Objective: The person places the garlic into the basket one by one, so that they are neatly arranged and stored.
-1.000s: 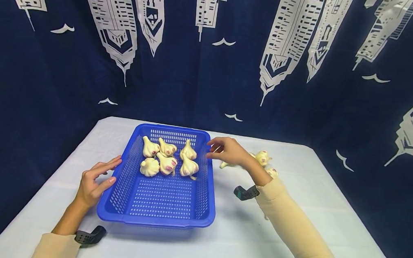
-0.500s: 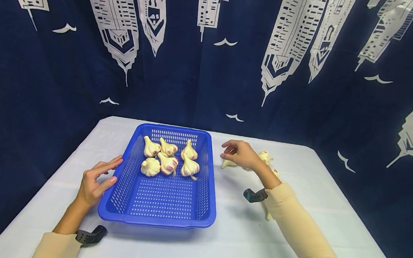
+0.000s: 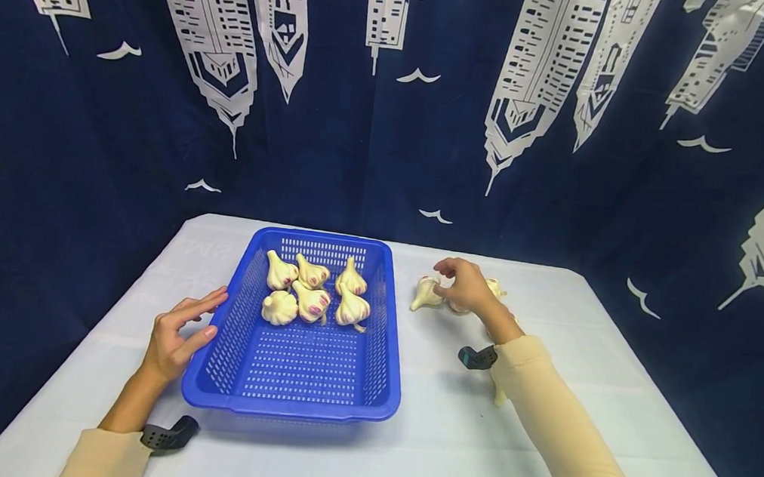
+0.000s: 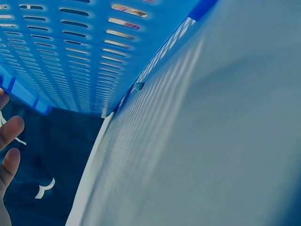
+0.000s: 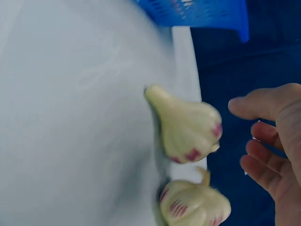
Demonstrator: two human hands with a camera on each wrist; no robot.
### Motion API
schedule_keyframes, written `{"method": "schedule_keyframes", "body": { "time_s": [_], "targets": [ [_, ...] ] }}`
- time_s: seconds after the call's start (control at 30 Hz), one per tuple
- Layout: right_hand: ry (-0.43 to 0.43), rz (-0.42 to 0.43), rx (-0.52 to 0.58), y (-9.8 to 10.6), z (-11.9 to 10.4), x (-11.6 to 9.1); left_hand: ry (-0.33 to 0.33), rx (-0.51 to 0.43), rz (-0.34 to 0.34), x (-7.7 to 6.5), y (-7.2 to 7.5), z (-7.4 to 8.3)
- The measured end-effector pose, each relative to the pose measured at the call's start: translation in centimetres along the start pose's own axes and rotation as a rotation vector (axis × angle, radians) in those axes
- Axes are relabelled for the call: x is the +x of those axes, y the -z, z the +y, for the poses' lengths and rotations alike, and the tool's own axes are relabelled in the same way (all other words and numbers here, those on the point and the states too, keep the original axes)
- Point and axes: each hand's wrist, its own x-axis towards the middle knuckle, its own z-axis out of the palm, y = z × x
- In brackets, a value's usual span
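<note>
A blue plastic basket (image 3: 312, 410) stands on the white table with several garlic bulbs (image 3: 279, 308) in its far half. My left hand (image 3: 172, 337) rests at the basket's left rim with its fingers spread; in the left wrist view some fingertips (image 4: 10, 162) show beside the slotted wall. My right hand (image 3: 465, 285) hovers over the loose garlic to the right, fingers bent a little and nothing between them. Just left of it lies one garlic bulb (image 3: 426, 293), its stem toward the basket. The right wrist view shows this bulb (image 5: 188, 125) close before the thumb, and a second bulb (image 5: 195, 205) beside it.
More garlic (image 3: 495, 287) lies behind and under my right hand, partly hidden by the hand and forearm. Another pale stem (image 3: 499, 393) pokes out beside the right sleeve. A dark blue patterned cloth (image 3: 389, 156) hangs behind the table (image 3: 431, 455).
My right hand has moved away from the basket's right rim, rightward to above the loose garlic, uncovering one bulb. The left hand and the basket stay where they were.
</note>
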Motion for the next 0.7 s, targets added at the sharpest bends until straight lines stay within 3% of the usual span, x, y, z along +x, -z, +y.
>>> {"method": "schedule_keyframes", "body": {
  "time_s": [0.27,0.5,0.7],
  "targets": [
    [0.095,0.013,-0.103,-1.6,1.2,0.3,0.011,-0.007,-0.003,0.0,0.0,0.0],
    [0.057,-0.033,-0.082,-2.6,0.7,0.5,-0.003,0.002,0.000,0.0,-0.1,0.1],
    [0.082,-0.112,-0.174,-3.1,0.2,0.8,-0.009,0.001,0.000,0.1,0.0,0.2]
  ]
}}
